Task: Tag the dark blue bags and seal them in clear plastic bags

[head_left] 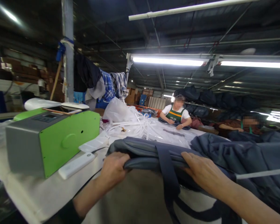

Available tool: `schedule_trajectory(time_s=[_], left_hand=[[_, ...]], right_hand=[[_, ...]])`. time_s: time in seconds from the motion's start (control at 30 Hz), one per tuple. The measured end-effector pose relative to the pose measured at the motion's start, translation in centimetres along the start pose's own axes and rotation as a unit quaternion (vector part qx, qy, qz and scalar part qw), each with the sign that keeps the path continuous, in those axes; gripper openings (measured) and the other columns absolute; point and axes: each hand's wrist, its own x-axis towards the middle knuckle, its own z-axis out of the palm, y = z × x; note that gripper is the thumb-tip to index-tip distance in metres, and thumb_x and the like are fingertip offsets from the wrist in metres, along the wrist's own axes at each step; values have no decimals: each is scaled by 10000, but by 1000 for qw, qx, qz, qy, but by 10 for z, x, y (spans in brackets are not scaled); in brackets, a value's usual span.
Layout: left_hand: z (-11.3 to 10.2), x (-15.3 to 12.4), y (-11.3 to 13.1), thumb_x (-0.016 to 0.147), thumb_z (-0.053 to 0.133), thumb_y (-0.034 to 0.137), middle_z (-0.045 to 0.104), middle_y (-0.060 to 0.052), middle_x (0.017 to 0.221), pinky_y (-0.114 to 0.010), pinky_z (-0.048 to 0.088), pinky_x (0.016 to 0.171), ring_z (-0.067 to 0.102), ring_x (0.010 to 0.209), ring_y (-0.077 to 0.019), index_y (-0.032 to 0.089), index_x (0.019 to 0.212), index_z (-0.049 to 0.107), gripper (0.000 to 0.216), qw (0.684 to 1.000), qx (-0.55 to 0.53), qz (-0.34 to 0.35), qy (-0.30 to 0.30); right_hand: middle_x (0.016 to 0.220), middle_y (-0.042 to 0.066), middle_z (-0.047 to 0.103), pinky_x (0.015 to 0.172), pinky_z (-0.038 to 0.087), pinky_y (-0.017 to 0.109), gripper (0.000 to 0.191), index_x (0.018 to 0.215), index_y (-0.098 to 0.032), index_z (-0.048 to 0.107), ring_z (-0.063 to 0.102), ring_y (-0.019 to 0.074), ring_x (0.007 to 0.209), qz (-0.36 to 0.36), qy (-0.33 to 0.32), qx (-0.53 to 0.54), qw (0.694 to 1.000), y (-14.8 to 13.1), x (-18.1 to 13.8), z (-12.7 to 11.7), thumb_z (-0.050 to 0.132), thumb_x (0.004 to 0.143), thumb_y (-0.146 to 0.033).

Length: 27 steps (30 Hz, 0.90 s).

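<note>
A dark blue-grey fabric bag (142, 163), folded in layers, lies across the table's near edge in front of me. My left hand (114, 166) is closed around its left end, the fingers curled into the folds. On the right, my right hand (197, 169) grips the bag's upper layer, thumb on top and fingers hidden beneath. Between the two hands a wide dark strap (164, 165) runs over the bag and hangs down in a loop below the table edge. More dark fabric (242, 155) is heaped against the bag's right side.
A green and grey machine (67, 140) stands at left with a phone (63, 109) on top. A white power bank (77, 165) lies beside it. White straps and clear plastic (140, 124) pile up behind the bag. A co-worker (176, 113) handles dark fabric across the table; another person (240, 126) is farther right.
</note>
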Motion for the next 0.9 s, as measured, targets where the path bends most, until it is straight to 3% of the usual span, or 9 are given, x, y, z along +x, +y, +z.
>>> schedule_trajectory(time_s=[0.1, 0.27, 0.37, 0.47, 0.53, 0.63, 0.73, 0.8, 0.9], left_hand=[[-18, 17, -8, 774, 626, 287, 651, -35, 708, -308, 477, 613, 620, 689, -210, 184, 716, 620, 119, 999, 18, -15, -43], [-30, 36, 6, 698, 636, 191, 448, -263, 1331, -516, 335, 1006, 388, 1257, -395, 36, 1279, 437, 633, 979, 123, 111, 117], [-28, 57, 18, 664, 648, 206, 451, -228, 1348, -587, 210, 1060, 366, 1277, -395, 77, 1344, 378, 744, 986, 118, 114, 30], [-25, 82, 17, 695, 641, 250, 633, -138, 1055, -482, 369, 955, 563, 1028, -326, 122, 1079, 589, 408, 990, 85, 66, -86], [-24, 94, 10, 728, 609, 242, 649, -94, 936, -389, 424, 851, 591, 939, -291, 153, 914, 621, 207, 988, 76, 42, -127], [-22, 105, -1, 771, 554, 264, 654, -55, 932, -341, 419, 801, 595, 925, -267, 190, 913, 614, 171, 988, 80, 23, -133], [-19, 110, -8, 786, 521, 301, 660, -32, 951, -323, 409, 764, 602, 902, -257, 212, 961, 614, 217, 987, 82, 10, -138], [-16, 112, -11, 781, 510, 306, 659, -34, 977, -317, 401, 760, 600, 917, -259, 213, 988, 613, 250, 986, 77, 12, -145], [-13, 115, -14, 774, 502, 326, 656, -27, 1002, -302, 394, 751, 593, 929, -250, 219, 1019, 609, 288, 985, 85, -2, -152]], right_hand=[[907, 65, 649, 691, 458, 299, 115, 968, -155, 538, 646, 227, 849, 10, -26, 1, 1000, -2, 4, -13, 555, 854, -151], [913, 79, 658, 683, 444, 300, 118, 974, -132, 549, 645, 242, 845, 5, -41, 14, 999, -1, 13, -23, 568, 869, -182], [935, 104, 662, 691, 462, 325, 182, 1004, -114, 559, 646, 277, 869, 16, -45, 12, 999, -2, 20, -29, 593, 859, -218], [968, 100, 661, 682, 486, 323, 235, 1003, -126, 573, 648, 274, 876, 30, -47, 9, 998, -5, 17, -49, 641, 827, -265], [1009, 72, 651, 734, 498, 307, 195, 1012, -157, 572, 637, 232, 913, 6, 31, 40, 999, -7, -2, -69, 612, 851, -261], [980, 37, 649, 797, 495, 267, 164, 1072, -209, 534, 626, 157, 904, -24, 310, 123, 942, -2, -55, -81, 477, 920, -186], [884, 30, 645, 732, 513, 272, 271, 1136, -254, 490, 633, 150, 787, 107, 437, 118, 885, 20, -112, -43, 428, 909, -120], [1026, 76, 625, 840, 507, 365, 265, 1137, -237, 494, 615, 209, 953, 155, 375, 59, 912, 45, -135, 3, 468, 886, -154], [1340, 199, 449, 970, 404, 568, 642, 1349, -139, 324, 413, 358, 1255, 206, 268, -19, 941, 81, -136, 63, 607, 784, -252]])
